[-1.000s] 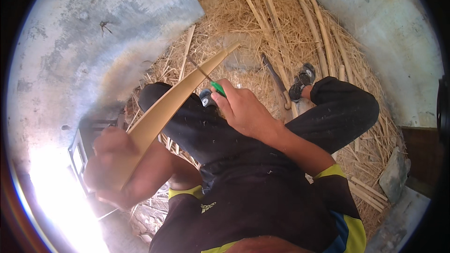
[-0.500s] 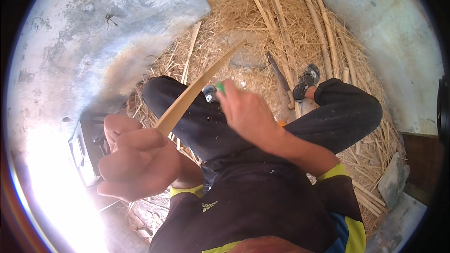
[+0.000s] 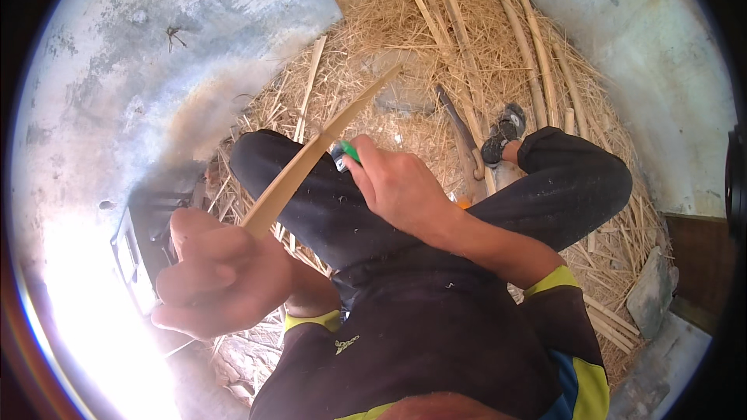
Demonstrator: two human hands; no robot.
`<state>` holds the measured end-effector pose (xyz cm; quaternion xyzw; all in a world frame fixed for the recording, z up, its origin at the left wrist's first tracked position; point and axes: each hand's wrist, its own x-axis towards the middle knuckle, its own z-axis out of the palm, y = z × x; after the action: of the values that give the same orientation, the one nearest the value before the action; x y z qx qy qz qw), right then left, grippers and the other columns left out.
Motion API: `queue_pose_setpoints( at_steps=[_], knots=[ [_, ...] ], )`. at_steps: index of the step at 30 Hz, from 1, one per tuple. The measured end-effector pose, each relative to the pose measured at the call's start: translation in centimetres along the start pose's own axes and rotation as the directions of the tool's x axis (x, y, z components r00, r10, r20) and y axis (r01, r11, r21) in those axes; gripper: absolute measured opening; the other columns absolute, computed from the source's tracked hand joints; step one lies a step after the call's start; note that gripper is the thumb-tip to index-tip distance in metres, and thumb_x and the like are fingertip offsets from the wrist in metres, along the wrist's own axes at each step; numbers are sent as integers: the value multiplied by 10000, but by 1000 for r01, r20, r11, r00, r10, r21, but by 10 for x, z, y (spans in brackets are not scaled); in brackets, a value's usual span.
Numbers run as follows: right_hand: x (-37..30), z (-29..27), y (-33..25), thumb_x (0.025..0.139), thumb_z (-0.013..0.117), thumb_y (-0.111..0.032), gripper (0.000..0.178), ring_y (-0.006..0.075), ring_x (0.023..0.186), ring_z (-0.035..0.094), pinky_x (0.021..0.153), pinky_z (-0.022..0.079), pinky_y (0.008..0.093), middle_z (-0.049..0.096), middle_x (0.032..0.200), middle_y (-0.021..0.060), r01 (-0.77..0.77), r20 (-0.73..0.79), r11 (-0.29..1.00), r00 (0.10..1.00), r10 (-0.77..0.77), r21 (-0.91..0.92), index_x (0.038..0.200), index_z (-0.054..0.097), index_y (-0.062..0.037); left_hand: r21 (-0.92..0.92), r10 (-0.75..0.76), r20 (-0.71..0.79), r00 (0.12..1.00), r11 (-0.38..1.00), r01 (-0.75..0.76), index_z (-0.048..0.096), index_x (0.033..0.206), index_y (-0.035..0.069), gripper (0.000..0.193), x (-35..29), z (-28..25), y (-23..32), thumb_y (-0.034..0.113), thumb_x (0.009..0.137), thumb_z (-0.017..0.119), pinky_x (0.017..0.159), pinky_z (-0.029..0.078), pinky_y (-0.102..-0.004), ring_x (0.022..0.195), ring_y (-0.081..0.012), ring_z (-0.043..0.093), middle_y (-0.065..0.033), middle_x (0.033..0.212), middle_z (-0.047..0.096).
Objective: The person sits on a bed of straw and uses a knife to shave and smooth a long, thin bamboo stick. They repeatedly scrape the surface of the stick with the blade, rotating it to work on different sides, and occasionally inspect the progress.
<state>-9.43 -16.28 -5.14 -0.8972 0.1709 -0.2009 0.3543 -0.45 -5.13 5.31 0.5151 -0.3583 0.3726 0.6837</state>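
A long, flat, pale strip of wood or bamboo (image 3: 303, 163) slants up and to the right from my left hand (image 3: 222, 272), which is closed around its lower end. The strip tapers toward its far tip and passes above my left knee. My right hand (image 3: 405, 190) is closed on a small green-handled tool (image 3: 349, 151). It sits close to the right edge of the strip, around its middle; whether the two touch I cannot tell. My fingers hide much of the tool, and its working end is not clear.
Straw and shavings (image 3: 373, 0) cover the ground. Several long sticks (image 3: 537, 54) lie at the far right. A dark tool with a wooden handle (image 3: 459, 128) lies near my right shoe (image 3: 504, 134). Grey walls (image 3: 171, 39) close in both sides; a flat stone (image 3: 652, 295) leans at right.
My right hand has shifted slightly left and down, bringing the green-handled tool closer to the strip. My left hand and the strip have moved slightly left and down.
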Motion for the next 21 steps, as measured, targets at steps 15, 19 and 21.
queue_pose_setpoints(
  at_steps=[15, 19, 21],
  knots=[
    [22, 37, 52, 964, 448, -180, 210, 386, 522, 597, 474, 467, 475, 552, 552, 213, -73, -7, 996, 997, 73, -57, 966, 440, 30, -123, -128, -8, 992, 984, 126, 370, 624, 136, 443, 10, -15, -19, 363, 982, 241, 512, 209, -247, 515, -113, 214, -1, 450, 255],
    [18, 62, 112, 961, 446, -161, 215, 392, 533, 598, 495, 471, 480, 566, 577, 220, -187, -23, 977, 982, 186, -99, 974, 448, 53, -91, -139, -34, 990, 987, 136, 381, 636, 136, 433, 5, -13, -15, 361, 982, 250, 526, 222, -260, 513, -117, 220, 7, 457, 230],
    [26, 45, 111, 959, 450, -156, 235, 395, 558, 603, 502, 475, 467, 568, 584, 221, -260, 58, 952, 960, 272, -164, 1000, 450, 76, -3, -153, -165, 974, 988, 155, 395, 641, 135, 432, 5, -11, -16, 360, 982, 254, 532, 230, -270, 511, -119, 221, 7, 459, 220]
  ],
)
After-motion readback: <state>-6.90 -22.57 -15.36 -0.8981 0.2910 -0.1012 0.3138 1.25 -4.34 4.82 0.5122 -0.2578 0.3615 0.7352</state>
